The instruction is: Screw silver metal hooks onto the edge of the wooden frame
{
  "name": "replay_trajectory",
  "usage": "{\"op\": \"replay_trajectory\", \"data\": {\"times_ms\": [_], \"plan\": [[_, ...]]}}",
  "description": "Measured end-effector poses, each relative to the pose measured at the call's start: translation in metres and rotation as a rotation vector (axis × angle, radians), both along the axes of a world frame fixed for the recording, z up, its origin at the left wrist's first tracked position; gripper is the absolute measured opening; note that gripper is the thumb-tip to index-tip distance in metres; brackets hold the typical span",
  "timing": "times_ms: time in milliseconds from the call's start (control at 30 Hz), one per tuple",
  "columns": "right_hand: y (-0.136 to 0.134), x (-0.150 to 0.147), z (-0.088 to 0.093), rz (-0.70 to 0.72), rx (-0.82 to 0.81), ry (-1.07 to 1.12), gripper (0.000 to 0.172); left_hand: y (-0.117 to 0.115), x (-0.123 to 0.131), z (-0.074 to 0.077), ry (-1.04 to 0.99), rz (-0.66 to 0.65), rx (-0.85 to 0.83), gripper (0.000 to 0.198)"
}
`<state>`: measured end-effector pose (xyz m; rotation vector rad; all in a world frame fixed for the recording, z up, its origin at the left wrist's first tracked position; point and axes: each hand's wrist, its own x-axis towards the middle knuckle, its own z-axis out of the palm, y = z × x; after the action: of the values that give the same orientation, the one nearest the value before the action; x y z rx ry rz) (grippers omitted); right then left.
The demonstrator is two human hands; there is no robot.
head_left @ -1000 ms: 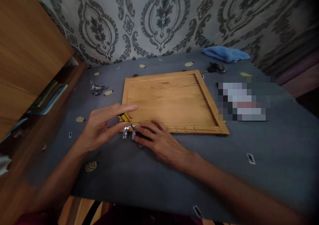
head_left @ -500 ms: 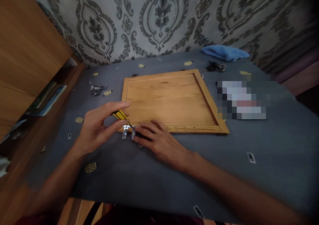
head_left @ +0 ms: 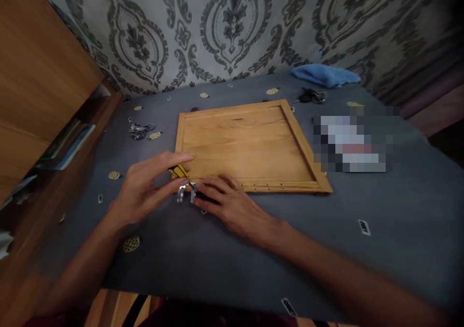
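Note:
My left hand (head_left: 143, 187) grips the yellow-and-black handle of a screwdriver (head_left: 179, 171) between thumb and fingers. The screwdriver leans, its shaft running down to a silver metal bracket (head_left: 182, 191) with two prongs. This bracket sits at the near left corner of a framed wooden panel (head_left: 239, 143), prongs jutting past the edge. My right hand (head_left: 232, 201) steadies the bracket, thumb and index finger at its right prong, while its other fingers rest on the panel's front rail. Where the tip meets the bracket is too small to make out.
A tangle of small metal pieces (head_left: 140, 131) lies left of the panel. Keys (head_left: 310, 95) and a blue cloth (head_left: 326, 75) are behind it on the right. A blurred-out pale object (head_left: 350, 143) lies at right. A wooden cabinet (head_left: 39, 71) borders the left side.
My left hand has shifted slightly right and the screwdriver handle has turned in its fingers. My right hand stays in place at the bracket.

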<state>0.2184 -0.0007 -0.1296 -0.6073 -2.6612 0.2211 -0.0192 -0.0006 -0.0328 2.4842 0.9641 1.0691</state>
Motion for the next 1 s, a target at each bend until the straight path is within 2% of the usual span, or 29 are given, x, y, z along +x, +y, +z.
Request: {"op": "replay_trajectory", "data": {"times_ms": [167, 300, 400, 533, 667, 800, 1000], "plan": [[0.0, 0.0, 0.001, 0.004, -0.009, -0.001, 0.039, 0.0, 0.006, 0.0, -0.062, -0.008, 0.001, 0.038], [0.0, 0.0, 0.002, 0.005, -0.008, -0.011, 0.039, -0.005, 0.016, -0.002, -0.125, 0.078, -0.003, 0.031], [0.0, 0.0, 0.004, 0.007, -0.024, -0.021, 0.039, -0.013, 0.026, -0.003, -0.252, 0.154, -0.175, 0.017], [0.0, 0.0, 0.006, 0.012, -0.039, -0.027, 0.041, -0.02, 0.038, -0.009, -0.44, 0.08, -0.367, 0.007], [-0.001, 0.0, 0.007, 0.014, -0.033, -0.019, 0.041, -0.017, 0.047, -0.015, -0.626, 0.064, -0.479, 0.017], [-0.001, 0.0, 0.007, 0.004, -0.023, -0.015, 0.04, -0.008, 0.056, -0.013, -0.772, 0.056, -0.551, 0.03], [0.0, 0.0, 0.007, 0.018, -0.029, -0.018, 0.035, 0.003, 0.067, -0.011, -0.886, 0.033, -0.554, 0.038]]}}
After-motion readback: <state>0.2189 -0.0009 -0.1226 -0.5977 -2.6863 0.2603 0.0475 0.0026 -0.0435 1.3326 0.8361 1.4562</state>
